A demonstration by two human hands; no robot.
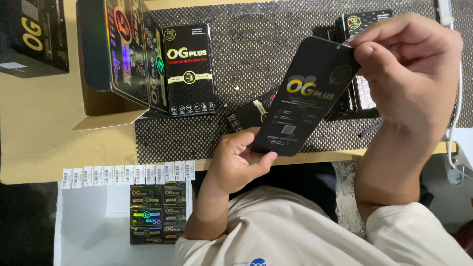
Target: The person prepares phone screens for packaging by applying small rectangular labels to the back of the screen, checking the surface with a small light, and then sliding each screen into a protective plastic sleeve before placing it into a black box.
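Far left top: black box (30,37) w/ gold lettering, on the tan tabletop (39,123), partly cut by frame edge. Right of it an open cardboard carton (106,59), flap folded out toward the viewer, holding upright shiny holographic packs (133,54). Against the carton's right side stands a slim black retail box (189,71), gold logo, red line of print, yellow band, row of small white icons at bottom.

Below the table edge, left: a strip of small white barcode stickers (125,175) stuck in a row along the edge, overhanging a white bin (84,226). In the bin, stacked flat black & holographic packs (157,214), ends facing up.

Centre: black dotted mat (256,54) covers the table from the carton to the right edge; bare mat room in the middle top. A flat black pack (249,116) lies on it nr the near edge.

L hand (241,160) at the table's near edge, thumb & fingers pinching the bottom end of a black screen-protector sleeve (308,96), yellow-white logo, held tilted above the mat, off the surface. R hand (409,64) pinches the sleeve's top corner btwn thumb & forefinger, other fingers curled.

Behind R hand: open black box (357,22), mostly hidden. Far right: white cable (456,123) hanging past the table edge.
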